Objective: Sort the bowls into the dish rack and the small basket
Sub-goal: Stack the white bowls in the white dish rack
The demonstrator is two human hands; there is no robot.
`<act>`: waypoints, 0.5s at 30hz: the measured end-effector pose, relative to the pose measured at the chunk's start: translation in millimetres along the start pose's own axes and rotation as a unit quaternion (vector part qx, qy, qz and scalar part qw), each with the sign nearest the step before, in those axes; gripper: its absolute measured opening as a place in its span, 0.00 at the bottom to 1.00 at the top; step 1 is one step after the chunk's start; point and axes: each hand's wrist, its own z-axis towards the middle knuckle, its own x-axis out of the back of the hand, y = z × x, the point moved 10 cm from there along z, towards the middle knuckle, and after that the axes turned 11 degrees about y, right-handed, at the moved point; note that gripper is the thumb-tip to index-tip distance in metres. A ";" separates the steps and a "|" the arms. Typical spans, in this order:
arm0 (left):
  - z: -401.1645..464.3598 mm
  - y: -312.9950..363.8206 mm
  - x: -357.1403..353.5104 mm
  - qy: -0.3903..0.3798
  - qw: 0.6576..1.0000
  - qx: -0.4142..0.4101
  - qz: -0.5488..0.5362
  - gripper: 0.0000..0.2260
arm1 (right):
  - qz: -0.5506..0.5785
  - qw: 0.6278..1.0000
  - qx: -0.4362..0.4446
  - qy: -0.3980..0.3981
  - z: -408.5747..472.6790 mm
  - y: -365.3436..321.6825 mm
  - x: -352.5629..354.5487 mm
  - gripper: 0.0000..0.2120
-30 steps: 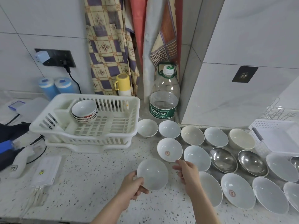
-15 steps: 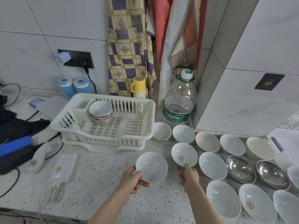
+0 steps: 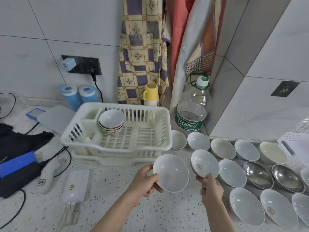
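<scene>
My left hand (image 3: 145, 182) grips the left rim of a plain white bowl (image 3: 172, 173), held above the counter in front of the white dish rack (image 3: 163, 129). My right hand (image 3: 211, 186) pinches the near rim of a white bowl with a red mark (image 3: 204, 163), tilted up off the counter. A stack of small bowls (image 3: 111, 121) sits in the rack's back left. Several white bowls (image 3: 232, 172) and two steel bowls (image 3: 258, 174) lie in rows on the right. A white slotted basket (image 3: 294, 139) shows at the right edge.
A large water bottle (image 3: 192, 113) stands behind the bowls, next to a yellow-capped flask (image 3: 150, 94). Two blue canisters (image 3: 78, 96), cables, a power bank (image 3: 75, 186) and dark gear crowd the left counter. Aprons (image 3: 142, 52) hang on the wall behind.
My left hand has raised the plain bowl toward the rack. My right hand has reached the red-marked bowl and taken its rim, tipping it up. The view has shifted left.
</scene>
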 end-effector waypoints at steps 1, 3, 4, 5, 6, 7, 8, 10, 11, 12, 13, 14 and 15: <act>-0.5 5.8 3.7 -0.007 1.000 -0.007 -0.003 0.23 | 0.015 1.000 0.007 0.001 -6.8 -5.5 -2.0 0.04; -0.8 17.7 11.7 -0.018 1.000 -0.022 -0.012 0.23 | 0.050 0.998 0.032 -0.004 -23.1 -21.9 -8.5 0.05; -0.5 23.2 16.6 -0.021 0.999 -0.028 -0.018 0.23 | 0.065 0.997 0.047 -0.009 -32.5 -31.5 -12.9 0.06; 0.3 28.8 22.3 -0.022 0.999 -0.034 -0.024 0.23 | 0.078 0.995 0.063 -0.017 -42.2 -41.1 -18.2 0.06; 1.2 34.1 28.2 -0.022 0.998 -0.041 -0.030 0.22 | 0.089 0.993 0.078 -0.027 -52.1 -50.8 -23.9 0.07; 2.2 39.2 34.6 -0.021 0.998 -0.048 -0.036 0.22 | 0.098 0.990 0.093 -0.036 -62.0 -60.3 -29.6 0.07; 3.1 43.6 41.2 -0.018 0.998 -0.054 -0.041 0.22 | 0.105 0.988 0.106 -0.045 -72.1 -68.8 -35.7 0.08; 5.1 49.9 55.1 -0.015 0.997 -0.062 -0.049 0.22 | 0.114 0.983 0.127 -0.062 -91.5 -81.9 -48.8 0.07; 6.1 51.8 62.4 -0.014 0.997 -0.064 -0.052 0.22 | 0.117 0.982 0.135 -0.068 -100.2 -86.2 -55.2 0.07; 7.3 52.9 70.0 -0.014 0.996 -0.065 -0.055 0.22 | 0.118 0.980 0.142 -0.073 -108.3 -89.3 -62.4 0.07; 8.7 53.6 77.7 -0.012 0.996 -0.066 -0.057 0.22 | 0.117 0.979 0.147 -0.080 -115.6 -91.4 -69.4 0.06; 10.2 53.8 85.7 -0.010 0.996 -0.067 -0.058 0.22 | 0.113 0.978 0.152 -0.089 -122.7 -92.5 -77.7 0.06; 11.8 53.7 93.7 -0.008 0.996 -0.068 -0.058 0.22 | 0.109 0.976 0.158 -0.099 -129.0 -93.1 -86.3 0.06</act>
